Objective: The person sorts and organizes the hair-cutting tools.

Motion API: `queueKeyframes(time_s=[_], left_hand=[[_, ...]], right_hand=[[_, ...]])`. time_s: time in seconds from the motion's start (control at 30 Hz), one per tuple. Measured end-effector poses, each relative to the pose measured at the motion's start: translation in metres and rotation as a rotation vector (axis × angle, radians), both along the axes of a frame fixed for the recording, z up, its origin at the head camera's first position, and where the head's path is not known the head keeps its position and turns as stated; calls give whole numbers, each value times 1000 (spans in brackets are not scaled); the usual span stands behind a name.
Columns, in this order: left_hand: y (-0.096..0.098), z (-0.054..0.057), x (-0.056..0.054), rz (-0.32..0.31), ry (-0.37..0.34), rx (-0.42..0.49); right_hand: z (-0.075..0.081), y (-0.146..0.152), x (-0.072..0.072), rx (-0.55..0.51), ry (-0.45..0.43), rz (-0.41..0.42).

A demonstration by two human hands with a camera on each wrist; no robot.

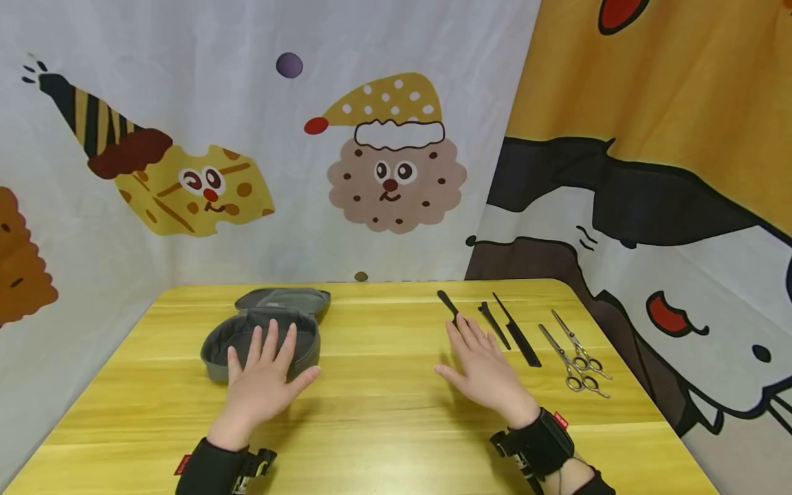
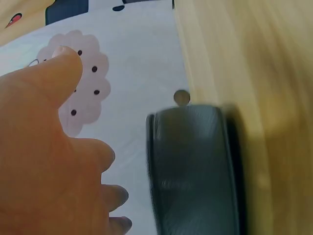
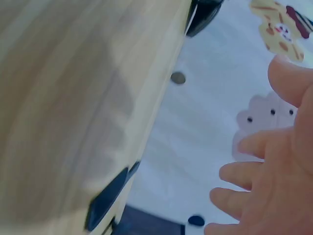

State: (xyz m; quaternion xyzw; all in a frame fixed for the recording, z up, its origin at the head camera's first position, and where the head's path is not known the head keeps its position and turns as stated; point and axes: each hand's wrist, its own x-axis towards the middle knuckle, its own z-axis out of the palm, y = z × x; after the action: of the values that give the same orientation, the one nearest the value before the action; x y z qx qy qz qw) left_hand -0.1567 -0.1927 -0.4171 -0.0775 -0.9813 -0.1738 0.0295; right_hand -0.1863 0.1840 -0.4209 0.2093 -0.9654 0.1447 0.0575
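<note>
My left hand (image 1: 260,388), fingers spread, hovers in front of a grey fabric case (image 1: 216,354) that lies with its lid (image 1: 284,298) folded back. Its fingers cover part of the case's inside. On the other side, my right hand (image 1: 485,375) is held out with straight fingers and holds nothing. Just beyond its fingertips lies a slim black tool with a rounded handle (image 1: 445,300), its near part hidden by the hand. To the right are a black hair clip (image 1: 495,326), a black tail comb (image 1: 521,338) and two pairs of silver haircutting scissors (image 1: 562,350).
Everything lies on a yellow wood-grain table (image 1: 371,426). A white curtain (image 1: 297,254) with cartoon prints hangs along the back edge. An orange, black and white printed cloth (image 1: 619,206) hangs at the right.
</note>
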Motion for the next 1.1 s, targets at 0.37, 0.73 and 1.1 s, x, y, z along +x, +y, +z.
queueKeyframes(time_s=[0.37, 0.73, 1.1], left_hand=[[-44, 13, -8, 8, 6, 20], [-79, 9, -21, 57, 7, 8], [-101, 4, -35, 33, -14, 30]], right_hand=[[8, -52, -13, -103, 15, 123], [6, -97, -26, -185, 10, 178], [2, -131, -31, -194, -105, 176]])
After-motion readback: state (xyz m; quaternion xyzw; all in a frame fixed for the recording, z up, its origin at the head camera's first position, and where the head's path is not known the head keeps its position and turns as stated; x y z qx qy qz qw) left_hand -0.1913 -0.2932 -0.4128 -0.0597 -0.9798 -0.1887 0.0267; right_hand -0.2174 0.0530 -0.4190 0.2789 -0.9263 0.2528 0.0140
